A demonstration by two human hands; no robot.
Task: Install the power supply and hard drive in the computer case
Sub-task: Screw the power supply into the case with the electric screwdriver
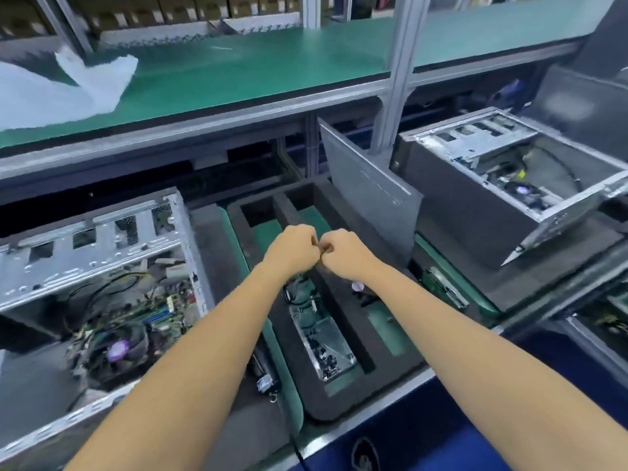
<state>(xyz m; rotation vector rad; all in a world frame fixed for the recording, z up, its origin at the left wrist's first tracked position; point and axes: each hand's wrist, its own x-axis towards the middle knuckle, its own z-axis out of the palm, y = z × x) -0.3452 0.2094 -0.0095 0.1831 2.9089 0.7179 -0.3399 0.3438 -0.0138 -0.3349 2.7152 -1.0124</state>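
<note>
1. Two hands meet over the black foam tray (343, 396): your left hand (291, 248) and right hand (343, 253) are both curled into fists, knuckles touching. Something small may be pinched between them, but it is too small to tell what, or whether anything is held at all.
2. The computer case (91, 266) lies open at your left, motherboard and cables showing inside. I see no power supply seated in it, and I cannot make out a hard drive there either.
3. A second open case (509, 185) sits at your right, with a grey side panel (367, 185) leaning between it and the tray.
4. A clear box of small dark parts (326, 345), probably screws, rests in the tray's slot below your wrists.
5. Risk: if you are holding a screw, it could slip from such a tight two-handed pinch into the tray's deep slots.
6. Risk: a screw dropped over the left case could land on the motherboard and hide among the cables.
7. Risk: your forearms pass close over the clear box; a careless sweep toward the case could tip it.
</note>
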